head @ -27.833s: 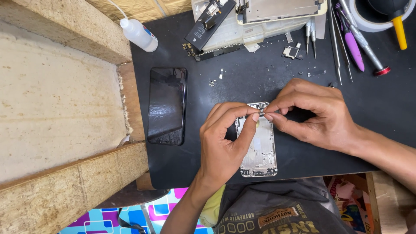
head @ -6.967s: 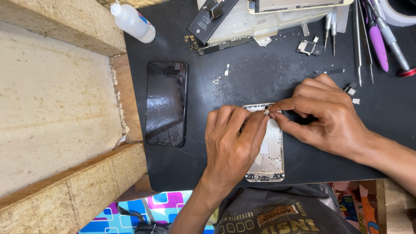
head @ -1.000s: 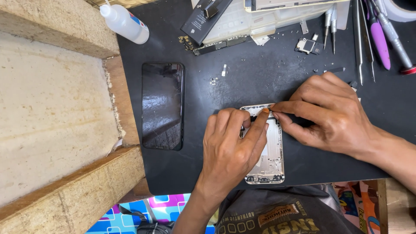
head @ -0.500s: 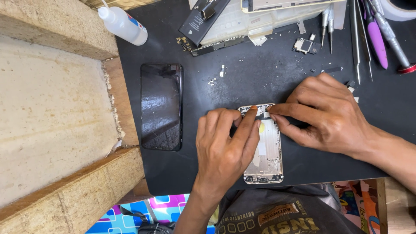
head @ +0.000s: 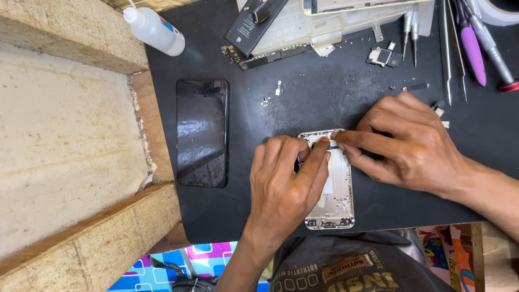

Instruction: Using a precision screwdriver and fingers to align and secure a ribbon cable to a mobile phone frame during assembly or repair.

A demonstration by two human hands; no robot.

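A: Mat (head: 335, 92), black, taken as landmark. Entries left to right?

B: Wooden bench (head: 59, 140) off the mat's left edge; squeeze bottle (head: 154, 30) at its upper left corner; dark phone screen (head: 203, 132) face up on its left part.

A: Centre?

B: Phone housing (head: 335, 189), silver, open and emptied, lying near the mat's lower edge. Left hand (head: 284, 189) rests on its left side, fingers curled, index tip pressed at the top end. Since half a second ago this hand has slid slightly up the housing; judged a small regrip, work at the top end unfinished.

A: Right side?

B: Right hand (head: 411, 146) comes in from the mat's right, thumb and forefinger pinched at the housing's top edge; whether they grip a part cannot be told. Tweezers and screwdrivers (head: 448, 43) lie at the mat's upper right.
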